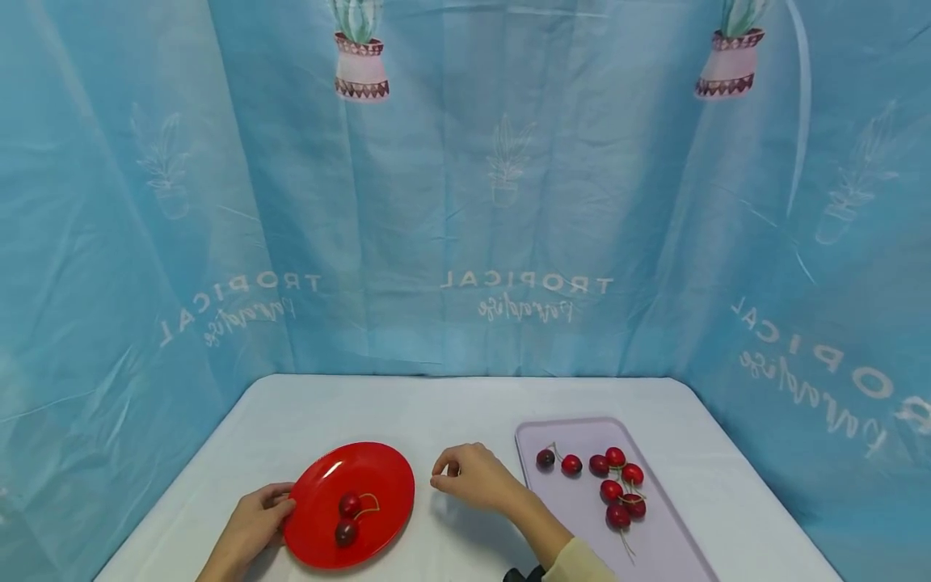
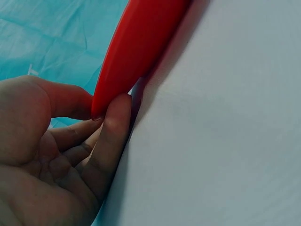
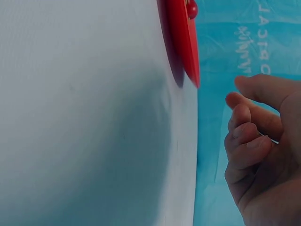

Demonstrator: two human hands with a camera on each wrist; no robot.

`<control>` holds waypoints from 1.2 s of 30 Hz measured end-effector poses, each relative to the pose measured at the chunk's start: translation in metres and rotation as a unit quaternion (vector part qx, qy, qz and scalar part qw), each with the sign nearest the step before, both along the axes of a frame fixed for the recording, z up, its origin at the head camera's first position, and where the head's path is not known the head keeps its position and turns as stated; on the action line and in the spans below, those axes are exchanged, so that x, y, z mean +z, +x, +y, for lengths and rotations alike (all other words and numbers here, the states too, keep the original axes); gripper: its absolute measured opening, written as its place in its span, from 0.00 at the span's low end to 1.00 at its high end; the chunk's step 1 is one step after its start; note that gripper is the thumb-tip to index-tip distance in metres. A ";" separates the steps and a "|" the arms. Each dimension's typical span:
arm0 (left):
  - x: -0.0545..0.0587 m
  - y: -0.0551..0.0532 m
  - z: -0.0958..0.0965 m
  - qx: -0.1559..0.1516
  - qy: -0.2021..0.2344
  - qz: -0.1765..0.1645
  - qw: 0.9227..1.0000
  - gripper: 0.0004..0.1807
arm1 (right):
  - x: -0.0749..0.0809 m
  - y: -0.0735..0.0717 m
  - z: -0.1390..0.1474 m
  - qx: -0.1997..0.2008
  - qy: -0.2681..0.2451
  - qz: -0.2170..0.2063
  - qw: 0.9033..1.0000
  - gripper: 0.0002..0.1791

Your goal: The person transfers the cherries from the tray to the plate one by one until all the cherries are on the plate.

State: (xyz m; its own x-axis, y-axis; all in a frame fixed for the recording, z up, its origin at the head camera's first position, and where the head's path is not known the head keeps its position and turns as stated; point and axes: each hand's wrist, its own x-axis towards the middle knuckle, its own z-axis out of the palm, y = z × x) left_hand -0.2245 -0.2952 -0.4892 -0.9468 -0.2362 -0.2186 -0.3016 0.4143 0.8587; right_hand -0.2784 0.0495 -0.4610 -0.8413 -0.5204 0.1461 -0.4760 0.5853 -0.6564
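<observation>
Because the rim of the red plate (image 1: 385, 477) stands off the white tabletop (image 1: 407, 404), the left hand (image 1: 254, 521) can get round it. From my distant seat I read that hand as pinching the left edge, one digit above and another tucked beneath, as the left wrist view shows. I take this hold to be for steadying or angling the plate; whether its base rests fully on the tabletop, I can't tell.

Two cherries (image 1: 348, 508) lie on the plate just beside its middle, their stems meeting on the right. The dished shape probably helps stop them rolling off.

On the right, the right hand (image 1: 476, 477) hangs above the tabletop between the plate and the lilac tray (image 1: 553, 501), touching neither. Its fingers are loosely bent, thumb and forefinger narrowly apart, and I see nothing held in them. That half-pinch would suit something as thin as a stem, I judge.

The tray lies at the near right, within that hand's easy reach. Toward its far left is a stem-joined pair (image 1: 570, 465); to the right of that sits a cluster of six (image 1: 611, 491), bunched perhaps because their stems tangle. A blue curtain (image 1: 436, 202) screens the far side, which I suppose keeps the background plain.
</observation>
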 end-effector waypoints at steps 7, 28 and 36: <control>0.002 0.001 -0.001 0.000 -0.005 0.001 1.000 0.24 | 0.002 -0.004 0.012 -0.010 0.010 0.008 1.000 0.03; 0.000 0.001 0.002 0.002 0.000 0.005 1.000 0.23 | 0.014 -0.020 0.059 -0.050 0.031 0.026 0.998 0.06; -0.001 -0.001 -0.003 0.000 -0.008 0.006 1.000 0.25 | 0.018 -0.026 0.073 -0.085 0.031 0.028 0.995 0.07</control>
